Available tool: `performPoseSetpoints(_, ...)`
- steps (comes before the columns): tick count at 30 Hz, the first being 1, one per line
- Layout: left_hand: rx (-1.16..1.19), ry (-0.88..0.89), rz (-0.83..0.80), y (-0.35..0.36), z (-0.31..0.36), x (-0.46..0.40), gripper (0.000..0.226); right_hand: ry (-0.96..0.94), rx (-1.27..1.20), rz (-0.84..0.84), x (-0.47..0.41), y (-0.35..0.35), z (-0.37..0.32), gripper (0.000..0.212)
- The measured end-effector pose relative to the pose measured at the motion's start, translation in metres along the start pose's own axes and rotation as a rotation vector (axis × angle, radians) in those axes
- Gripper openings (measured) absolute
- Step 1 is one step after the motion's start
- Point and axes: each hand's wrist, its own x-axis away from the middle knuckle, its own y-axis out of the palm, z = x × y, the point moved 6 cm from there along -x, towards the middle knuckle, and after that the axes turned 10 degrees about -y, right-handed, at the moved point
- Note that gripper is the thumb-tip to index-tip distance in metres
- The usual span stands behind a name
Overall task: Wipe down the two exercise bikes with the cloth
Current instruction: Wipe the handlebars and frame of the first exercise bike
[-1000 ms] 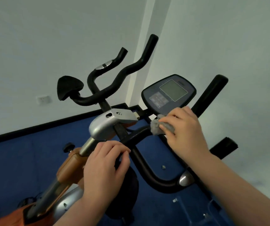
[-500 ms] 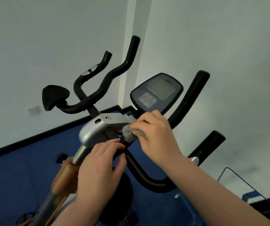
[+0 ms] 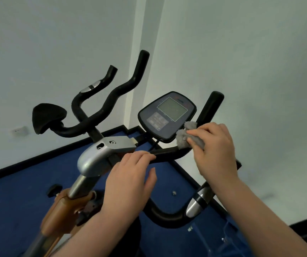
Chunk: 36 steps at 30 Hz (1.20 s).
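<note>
White wall socket point(image 3: 19, 131) above blue floor point(image 3: 15, 190)

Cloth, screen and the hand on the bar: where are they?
cloth point(image 3: 183, 139), head view, its fluffy bunched end.
screen point(image 3: 172, 108), head view, middle of the display.
left hand point(image 3: 128, 180), head view, its back.

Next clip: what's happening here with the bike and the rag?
A person is wiping an exercise bike. The right hand pinches a grey cloth against the black handlebar, just below the console. The left hand rests on the handlebar near the silver stem cover, fingers curled over the bar. A second set of black handlebars stands behind, near the wall.
</note>
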Motion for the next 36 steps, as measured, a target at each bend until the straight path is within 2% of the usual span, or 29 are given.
performPoseSetpoints(5,-0.013,0.017,-0.007,0.014,0.007,-0.007,0.031,0.16,0.003,-0.018,0.02,0.013,-0.011,0.007)
performPoseSetpoints(8,-0.031,0.042,-0.001,0.018,0.005,-0.005,0.036,0.168,-0.054,-0.068,0.016,0.01,-0.005,0.007)
performPoseSetpoints(12,-0.023,0.051,-0.001,0.019,0.002,-0.005,0.037,0.262,0.011,0.027,-0.011,0.0,0.019,0.013)
performPoseSetpoints(14,0.018,0.047,0.004,0.018,0.002,-0.005,0.037,0.264,0.038,0.002,-0.004,0.002,0.015,0.011)
performPoseSetpoints(17,0.054,0.044,0.009,0.016,0.001,-0.004,0.036,0.249,0.024,-0.126,0.003,0.003,0.013,0.009)
performPoseSetpoints(22,0.064,0.037,-0.009,0.017,0.0,-0.005,0.038,0.254,0.085,-0.031,-0.017,-0.001,0.02,0.009)
performPoseSetpoints(26,0.083,0.02,-0.031,0.017,-0.001,-0.006,0.042,0.302,-0.042,-0.165,-0.007,-0.002,0.024,0.012)
performPoseSetpoints(27,0.084,0.015,-0.04,0.018,-0.002,-0.006,0.044,0.291,-0.097,-0.155,-0.014,-0.014,0.028,0.013)
performPoseSetpoints(30,0.038,0.015,-0.05,0.02,-0.001,-0.007,0.047,0.17,-0.139,0.158,-0.053,-0.064,0.035,0.019)
performPoseSetpoints(31,0.02,0.016,-0.049,0.02,0.0,-0.007,0.048,0.149,-0.125,0.207,-0.068,-0.073,0.038,0.018)
performPoseSetpoints(32,0.008,0.019,-0.053,0.021,0.001,-0.006,0.049,0.154,-0.092,0.171,-0.082,-0.074,0.04,0.018)
performPoseSetpoints(35,0.004,0.03,-0.05,0.022,0.001,-0.005,0.049,0.237,-0.006,-0.122,-0.099,-0.055,0.05,0.015)
performPoseSetpoints(36,0.007,0.03,-0.045,0.022,0.0,-0.006,0.049,0.27,-0.009,-0.154,-0.097,-0.056,0.054,0.014)
